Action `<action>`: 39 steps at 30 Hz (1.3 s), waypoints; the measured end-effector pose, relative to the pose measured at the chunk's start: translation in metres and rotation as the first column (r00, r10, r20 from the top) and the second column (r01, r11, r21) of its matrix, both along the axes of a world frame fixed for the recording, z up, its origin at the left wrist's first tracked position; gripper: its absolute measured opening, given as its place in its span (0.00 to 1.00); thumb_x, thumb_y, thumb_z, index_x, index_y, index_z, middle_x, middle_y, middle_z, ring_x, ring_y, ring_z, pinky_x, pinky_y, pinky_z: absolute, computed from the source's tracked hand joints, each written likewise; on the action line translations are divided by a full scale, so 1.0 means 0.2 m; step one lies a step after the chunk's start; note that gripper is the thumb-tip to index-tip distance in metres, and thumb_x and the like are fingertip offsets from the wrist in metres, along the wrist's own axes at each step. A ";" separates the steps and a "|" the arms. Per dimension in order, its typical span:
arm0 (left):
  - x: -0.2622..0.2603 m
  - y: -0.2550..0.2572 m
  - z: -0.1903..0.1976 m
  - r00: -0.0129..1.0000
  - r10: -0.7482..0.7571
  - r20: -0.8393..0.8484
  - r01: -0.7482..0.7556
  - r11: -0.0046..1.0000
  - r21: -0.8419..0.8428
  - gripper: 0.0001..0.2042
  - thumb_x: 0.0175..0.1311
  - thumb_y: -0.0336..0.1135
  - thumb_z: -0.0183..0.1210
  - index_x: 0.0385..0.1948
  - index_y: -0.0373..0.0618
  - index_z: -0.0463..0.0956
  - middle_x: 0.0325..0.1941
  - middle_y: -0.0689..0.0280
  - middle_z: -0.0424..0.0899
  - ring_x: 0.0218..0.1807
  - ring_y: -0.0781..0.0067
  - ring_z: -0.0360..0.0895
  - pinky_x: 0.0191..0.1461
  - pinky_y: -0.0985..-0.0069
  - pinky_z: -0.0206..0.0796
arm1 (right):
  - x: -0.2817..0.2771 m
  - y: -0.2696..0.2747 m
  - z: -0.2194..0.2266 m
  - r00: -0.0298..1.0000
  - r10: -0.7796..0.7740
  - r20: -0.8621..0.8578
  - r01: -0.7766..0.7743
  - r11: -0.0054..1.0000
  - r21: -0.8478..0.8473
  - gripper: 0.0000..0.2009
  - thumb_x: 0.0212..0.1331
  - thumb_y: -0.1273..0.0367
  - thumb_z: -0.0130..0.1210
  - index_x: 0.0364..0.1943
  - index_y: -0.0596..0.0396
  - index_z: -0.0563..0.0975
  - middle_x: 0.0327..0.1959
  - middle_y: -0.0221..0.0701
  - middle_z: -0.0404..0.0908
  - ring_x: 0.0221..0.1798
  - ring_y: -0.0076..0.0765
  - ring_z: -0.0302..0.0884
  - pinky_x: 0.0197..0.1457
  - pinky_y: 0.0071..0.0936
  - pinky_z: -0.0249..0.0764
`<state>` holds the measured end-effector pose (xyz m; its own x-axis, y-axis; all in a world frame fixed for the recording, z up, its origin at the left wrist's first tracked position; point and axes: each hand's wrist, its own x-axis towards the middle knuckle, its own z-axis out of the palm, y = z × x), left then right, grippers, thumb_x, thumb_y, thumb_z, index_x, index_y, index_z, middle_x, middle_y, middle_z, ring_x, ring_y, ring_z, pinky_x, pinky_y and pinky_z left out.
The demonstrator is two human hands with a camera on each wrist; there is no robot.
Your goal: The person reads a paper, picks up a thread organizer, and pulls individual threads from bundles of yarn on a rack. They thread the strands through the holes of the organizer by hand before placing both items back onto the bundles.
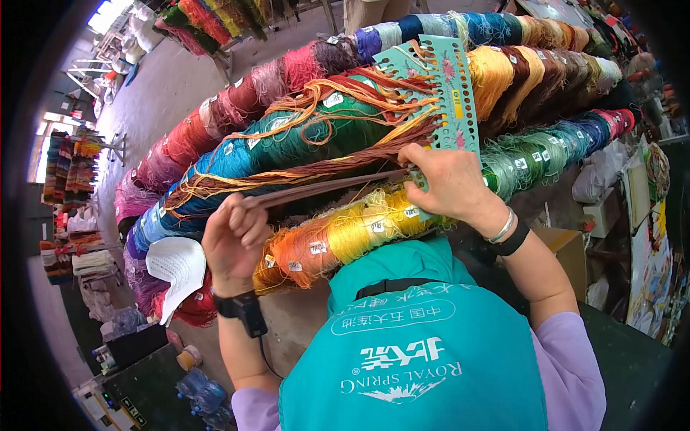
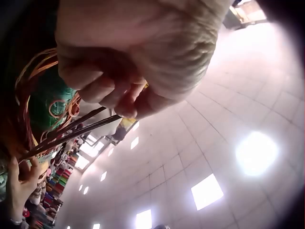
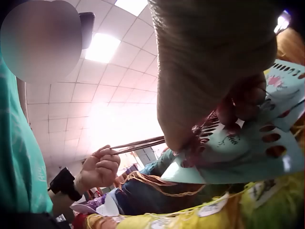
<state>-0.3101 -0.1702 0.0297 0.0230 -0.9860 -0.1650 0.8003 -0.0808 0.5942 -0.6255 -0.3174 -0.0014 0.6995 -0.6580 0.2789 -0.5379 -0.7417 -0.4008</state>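
Note:
A bundle of mauve-brown thread (image 1: 323, 188) stretches taut between the two hands. My left hand (image 1: 237, 233) grips its left end with curled fingers, as the left wrist view also shows. At the other end my right hand (image 1: 449, 179) pinches the thread against the edge of a green punched card (image 1: 454, 93) printed with flowers. Orange, cream and brown threads (image 1: 345, 159) hang from the card's other holes and trail left over the spools. In the right wrist view the card (image 3: 224, 162) lies under the right fingers, partly hidden by the hand.
Rows of labelled thread spools (image 1: 359, 223) in many colours run across in front of the person. A white printed sheet (image 1: 176, 269) sits at the left end. Thread skeins (image 1: 68, 169) hang at far left, and a cardboard box (image 1: 560, 251) stands at right.

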 end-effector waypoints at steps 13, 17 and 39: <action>0.04 0.15 0.01 0.352 0.256 0.900 -0.362 0.924 -0.121 0.13 0.69 0.32 0.55 0.21 0.45 0.67 0.19 0.75 0.60 0.18 0.82 0.56 0.22 0.81 0.47 | 0.09 0.06 -0.02 1.000 0.004 0.000 -0.004 1.000 0.030 0.14 0.47 0.65 0.60 0.40 0.47 0.74 0.23 0.31 0.80 0.25 0.42 0.80 0.26 0.38 0.72; 0.10 0.09 0.02 0.940 0.231 0.252 -0.283 0.939 0.194 0.15 0.76 0.45 0.48 0.27 0.50 0.66 0.18 0.77 0.56 0.18 0.86 0.51 0.20 0.85 0.44 | 0.09 0.05 -0.02 1.000 0.003 -0.027 -0.004 1.000 -0.030 0.14 0.47 0.62 0.62 0.38 0.47 0.74 0.20 0.31 0.77 0.25 0.41 0.79 0.25 0.37 0.71; 0.65 -0.34 0.24 -0.804 0.284 0.523 -0.019 0.867 -0.499 0.10 0.72 0.35 0.52 0.39 0.37 0.77 0.33 0.63 0.78 0.35 0.73 0.75 0.41 0.79 0.68 | -0.52 -0.29 0.00 0.791 -0.309 0.528 0.192 0.945 0.264 0.06 0.54 0.72 0.63 0.35 0.56 0.79 0.30 0.32 0.81 0.28 0.28 0.79 0.33 0.26 0.75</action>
<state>-0.1799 -0.2377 0.0769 0.0980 -0.7803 0.6177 -0.9951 -0.0869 0.0480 -0.7298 -0.3745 -0.0010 0.2650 -0.8678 0.4205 -0.3357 -0.4918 -0.8034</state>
